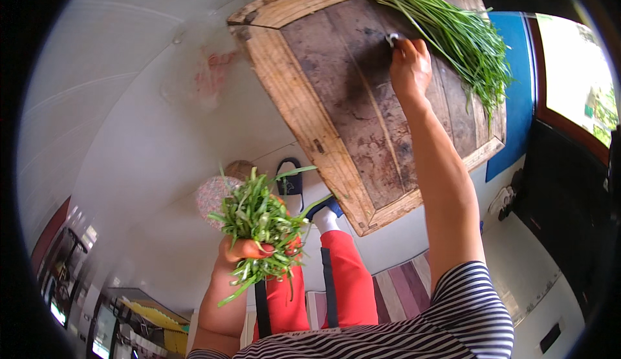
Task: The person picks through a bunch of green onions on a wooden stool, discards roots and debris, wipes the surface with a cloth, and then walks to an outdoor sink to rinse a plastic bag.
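Observation:
My left hand (242, 251) grips a thick handful of green leafy stalks (262, 218) above my lap, with the thumb pressed across them. Loose blades stick out on every side and hide most of the fingers. Over the dark middle of the wooden table (335, 68), my right hand (411, 65) is stretched out with its fingers pinched together. A small white object (392, 39) shows at the fingertips, too small to identify. Beyond that hand, a large bundle of long green stalks (446, 34) lies along the table's far right side.
A speckled round stool top (218, 199) stands on the tiled floor (194, 150) at left, beside a dark slipper (289, 179). A red and clear plastic bag (211, 80) lies left of the table. Shoes (502, 200) sit by the wall at right. Below the table is a striped mat (402, 288).

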Motion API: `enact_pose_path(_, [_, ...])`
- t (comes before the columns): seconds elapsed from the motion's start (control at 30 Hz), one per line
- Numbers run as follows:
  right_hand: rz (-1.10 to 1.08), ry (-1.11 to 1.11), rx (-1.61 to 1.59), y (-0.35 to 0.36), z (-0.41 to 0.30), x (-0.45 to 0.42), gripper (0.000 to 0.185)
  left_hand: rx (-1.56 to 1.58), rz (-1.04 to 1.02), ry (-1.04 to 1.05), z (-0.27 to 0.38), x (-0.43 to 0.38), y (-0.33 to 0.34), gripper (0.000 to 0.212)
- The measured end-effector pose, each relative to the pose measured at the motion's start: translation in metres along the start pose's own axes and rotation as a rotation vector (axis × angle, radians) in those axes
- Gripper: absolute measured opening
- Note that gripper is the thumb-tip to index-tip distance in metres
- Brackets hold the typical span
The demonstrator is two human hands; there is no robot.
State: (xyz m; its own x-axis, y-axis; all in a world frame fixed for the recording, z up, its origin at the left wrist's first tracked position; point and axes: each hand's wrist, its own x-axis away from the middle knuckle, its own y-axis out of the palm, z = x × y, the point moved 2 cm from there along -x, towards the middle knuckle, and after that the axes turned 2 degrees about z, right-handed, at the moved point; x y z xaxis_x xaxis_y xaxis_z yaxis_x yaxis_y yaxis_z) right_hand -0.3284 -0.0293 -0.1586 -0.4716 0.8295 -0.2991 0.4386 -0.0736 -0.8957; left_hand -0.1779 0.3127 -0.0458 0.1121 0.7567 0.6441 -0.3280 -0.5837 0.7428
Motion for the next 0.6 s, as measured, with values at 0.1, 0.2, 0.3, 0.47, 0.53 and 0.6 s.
enact_pose_path(0.1, [-0.111, -0.134, -0.076, -0.017, -0.019, 0.052, 0.009, 0.111, 0.034, 0.001, 0.002, 0.007, 0.014, 0.07])
enact_pose_path(0.2, [-0.266, -0.235, -0.128, -0.045, -0.035, 0.119, 0.015, 0.099, 0.103, -0.007, 0.002, 0.025, 0.009, 0.07])
enact_pose_path(0.3, [-0.457, -0.172, -0.287, -0.057, -0.035, 0.141, 0.015, 0.142, 0.062, 0.047, -0.004, 0.04, -0.001, 0.067])
enact_pose_path(0.47, [-0.248, -0.138, -0.352, -0.007, -0.1, 0.038, 0.011, -0.041, 0.163, 0.029, -0.021, 0.054, -0.037, 0.069])
enact_pose_path(0.53, [-0.237, -0.273, -0.261, 0.033, -0.091, 0.031, 0.014, 0.078, 0.107, 0.081, -0.032, 0.052, -0.04, 0.071])
enact_pose_path(0.6, [-0.122, -0.42, -0.221, 0.039, -0.094, 0.072, 0.017, 0.258, -0.007, 0.165, -0.056, 0.055, -0.058, 0.072])
